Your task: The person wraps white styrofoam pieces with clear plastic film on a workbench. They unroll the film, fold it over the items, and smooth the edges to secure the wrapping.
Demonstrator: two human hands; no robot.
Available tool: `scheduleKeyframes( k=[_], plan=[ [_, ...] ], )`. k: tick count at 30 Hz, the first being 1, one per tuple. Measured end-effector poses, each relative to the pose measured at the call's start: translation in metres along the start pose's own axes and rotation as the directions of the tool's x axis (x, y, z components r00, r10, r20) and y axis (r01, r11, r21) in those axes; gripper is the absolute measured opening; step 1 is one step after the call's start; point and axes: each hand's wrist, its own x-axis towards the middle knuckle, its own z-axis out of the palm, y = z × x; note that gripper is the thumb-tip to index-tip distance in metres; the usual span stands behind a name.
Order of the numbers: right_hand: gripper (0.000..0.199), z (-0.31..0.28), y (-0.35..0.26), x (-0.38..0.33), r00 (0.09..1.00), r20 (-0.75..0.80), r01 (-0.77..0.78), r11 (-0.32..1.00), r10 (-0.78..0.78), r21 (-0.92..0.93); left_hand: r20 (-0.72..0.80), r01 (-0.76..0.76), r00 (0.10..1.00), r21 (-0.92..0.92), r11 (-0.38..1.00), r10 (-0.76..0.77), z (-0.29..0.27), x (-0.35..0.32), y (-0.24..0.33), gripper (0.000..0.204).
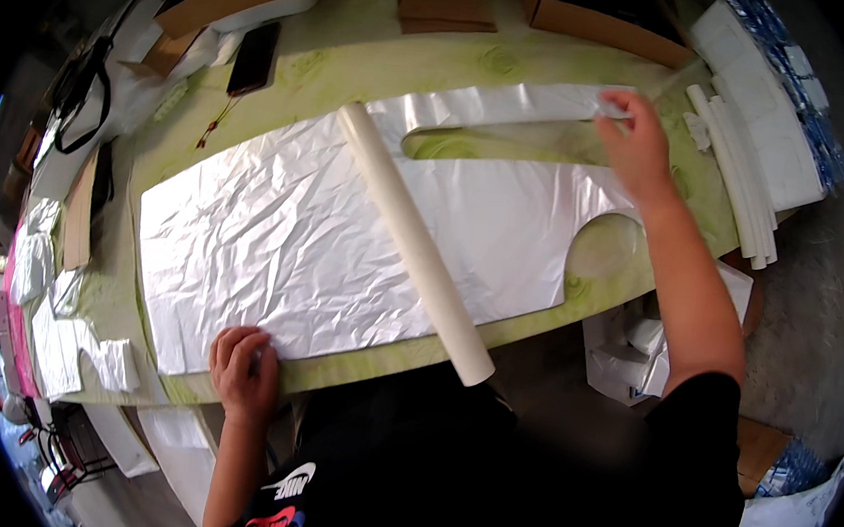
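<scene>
A shiny silver film sheet (244, 238), wrinkled on its left half, lies spread over the table. It has a long slot and a rounded cutout on its right side, with a narrow strip along the far edge. Across the sheet, slanting past the near table edge, rests a pale cardboard tube (414, 243). My left hand (244, 368) is at the sheet's near edge, its fingers curled; whether they grip anything is hidden. At the far right, my right hand (636, 147) pinches the end of the film strip between thumb and fingers.
A green-patterned cloth covers the table (329, 60). A dark phone (254, 58) with a cord lies at the far left. Cardboard boxes (604, 18) stand along the back. Several white rolls (736, 176) lie at the right edge, and smaller silver pieces (82, 359) at the left.
</scene>
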Motion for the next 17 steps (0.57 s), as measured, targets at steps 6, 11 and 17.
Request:
scheduleKeyframes(
  k=[6,11,17],
  plan=[
    [0.048,-0.011,-0.135,-0.163,0.829,0.363,0.233,0.853,-0.425,0.468,0.097,0.029,0.995,-0.096,0.995,-0.02,-0.007,0.015,-0.005,0.021],
    [0.047,0.027,-0.186,-0.229,0.866,0.43,0.044,0.895,-0.256,0.445,0.151,-0.101,0.983,-0.014,0.995,0.102,0.006,0.058,0.023,0.051],
    [0.05,0.034,-0.202,-0.248,0.892,0.435,-0.057,0.925,-0.123,0.377,0.43,0.057,0.887,0.266,0.962,-0.171,0.031,0.056,0.013,0.08]
  ],
)
